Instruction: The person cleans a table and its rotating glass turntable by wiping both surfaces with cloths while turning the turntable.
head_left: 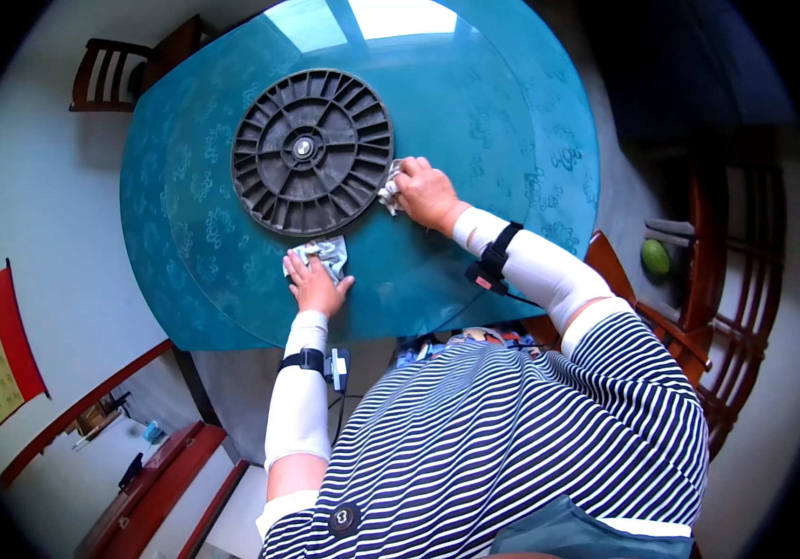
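A round black plastic turntable base [279, 191] with ribs and a metal hub lies on the teal tabletop [474, 279]. My right hand [428, 196] is closed around a crumpled pale cloth [388, 193], close against the base's right edge. Below the base's near edge, my left hand [321, 287] lies flat with fingers apart on a second light patterned cloth [333, 252], pressing it to the tabletop. Part of each cloth is hidden beneath the fingers.
Wooden chairs stand at the far left [107, 74] and at the right [745, 252]. A green melon-like fruit [656, 257] rests near the right chair. Dark bands with small devices are strapped to both forearms, with cables hanging from them. Window light reflects off the table's far side.
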{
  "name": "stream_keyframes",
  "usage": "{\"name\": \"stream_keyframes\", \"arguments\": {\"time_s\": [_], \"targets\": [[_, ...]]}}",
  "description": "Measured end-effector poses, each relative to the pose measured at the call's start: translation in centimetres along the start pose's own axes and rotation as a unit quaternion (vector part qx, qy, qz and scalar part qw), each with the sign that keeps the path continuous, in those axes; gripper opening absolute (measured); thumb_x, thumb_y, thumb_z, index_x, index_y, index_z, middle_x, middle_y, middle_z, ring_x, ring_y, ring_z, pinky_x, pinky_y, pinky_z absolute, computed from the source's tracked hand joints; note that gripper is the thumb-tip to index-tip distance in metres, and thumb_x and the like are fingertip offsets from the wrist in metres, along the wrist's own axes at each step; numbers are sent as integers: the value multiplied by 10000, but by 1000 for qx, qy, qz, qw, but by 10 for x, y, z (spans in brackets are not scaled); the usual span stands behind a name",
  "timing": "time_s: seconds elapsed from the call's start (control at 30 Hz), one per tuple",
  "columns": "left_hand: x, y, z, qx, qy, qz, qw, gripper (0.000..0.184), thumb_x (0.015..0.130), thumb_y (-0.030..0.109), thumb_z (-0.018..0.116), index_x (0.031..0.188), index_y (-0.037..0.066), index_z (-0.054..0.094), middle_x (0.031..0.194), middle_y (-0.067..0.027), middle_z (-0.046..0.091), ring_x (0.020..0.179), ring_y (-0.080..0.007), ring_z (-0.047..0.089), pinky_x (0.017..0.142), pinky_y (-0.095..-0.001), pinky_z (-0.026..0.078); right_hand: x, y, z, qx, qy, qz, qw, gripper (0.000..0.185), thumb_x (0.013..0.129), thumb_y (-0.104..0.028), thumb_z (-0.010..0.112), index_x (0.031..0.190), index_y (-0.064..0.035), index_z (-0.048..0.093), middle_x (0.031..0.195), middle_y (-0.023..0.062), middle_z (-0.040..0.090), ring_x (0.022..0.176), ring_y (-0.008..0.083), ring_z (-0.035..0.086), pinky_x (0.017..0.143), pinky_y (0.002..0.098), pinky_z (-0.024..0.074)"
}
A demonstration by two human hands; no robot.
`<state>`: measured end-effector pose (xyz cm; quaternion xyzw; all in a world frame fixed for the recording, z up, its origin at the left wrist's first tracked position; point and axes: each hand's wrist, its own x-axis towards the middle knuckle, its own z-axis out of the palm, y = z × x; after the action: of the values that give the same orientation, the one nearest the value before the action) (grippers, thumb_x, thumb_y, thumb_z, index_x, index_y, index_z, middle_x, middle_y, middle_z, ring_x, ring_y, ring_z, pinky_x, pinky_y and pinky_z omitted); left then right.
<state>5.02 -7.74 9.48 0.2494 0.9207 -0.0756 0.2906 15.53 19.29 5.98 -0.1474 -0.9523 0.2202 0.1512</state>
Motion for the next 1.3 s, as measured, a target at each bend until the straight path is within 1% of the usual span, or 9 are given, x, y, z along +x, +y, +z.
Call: {"name": "stream_keyframes", "arguments": {"time_s": [0.33,0.47,0.63,0.8,0.87,0.97,1.13,1.2,1.3], "targets": [[1,-6,-4,-5,-5,-20,1000,1155,724,466,834,1550,34,152,1609,-271,-45,1501,-424,-42,1137,-606,248,69,62,-6,-5,62,47,997,129,764,-150,663,851,-55,654,1021,113,575,978,305,575,773,415,542],[3,-6,-5,12,-22,-21,999,1200,720,524,816,1547,13,113,1596,-296,-49,1486,-464,-24,1155,-589,221,110,81,-2,-15,58,58,996,117,769,-140,652,843,-51,665,1028,118,578,985,313,576,793,424,541],[5,-9,-6,19,-29,-23,999,1212,716,510,824,1553,29,92,1593,-299,-46,1486,-463,-27,1144,-600,238,175,100,15,-36,29,60,997,166,791,-162,625,907,-67,697,1051,128,589,1020,325,580,841,435,538],[9,-12,-4,14,-32,-28,999,1215,710,494,832,1554,31,90,1593,-296,-51,1488,-459,-34,1122,-617,276,248,108,30,-68,-35,93,993,242,848,-191,609,1051,-123,720,1162,132,606,1114,330,578,927,441,513],[9,-14,-2,7,-14,-22,1000,1134,708,499,827,1532,37,201,1602,-279,-49,1497,-440,-38,1097,-652,289,274,116,39,-82,-35,86,992,251,849,-230,622,1052,-122,723,1161,133,612,1103,340,583,926,447,514],[14,-17,-3,-1,-26,-22,999,1146,695,492,838,1535,49,196,1607,-266,-42,1498,-434,-36,1096,-658,285,295,125,53,-100,-33,89,991,272,859,-273,635,1066,-123,726,1162,132,622,1092,356,591,929,457,514],[18,-25,-1,-5,-26,-19,999,1153,690,499,839,1546,80,190,1612,-248,-49,1500,-427,-40,1097,-657,282,276,126,43,-93,-84,102,987,287,878,-276,627,1113,-138,720,1174,143,624,1074,366,607,942,446,506],[16,-23,-4,9,-28,-20,999,1183,685,499,844,1539,27,176,1607,-259,-57,1496,-435,-34,1109,-632,287,245,143,47,-63,-32,92,993,284,880,-253,610,1126,-149,709,1174,163,613,1077,378,595,946,446,492],[18,-30,0,-2,-26,-22,999,1192,686,509,841,1546,39,164,1610,-248,-66,1497,-429,-38,1102,-644,290,186,138,21,-80,-45,114,989,326,878,-191,591,1193,-153,666,1223,126,591,1109,347,571,964,442,499]]}}
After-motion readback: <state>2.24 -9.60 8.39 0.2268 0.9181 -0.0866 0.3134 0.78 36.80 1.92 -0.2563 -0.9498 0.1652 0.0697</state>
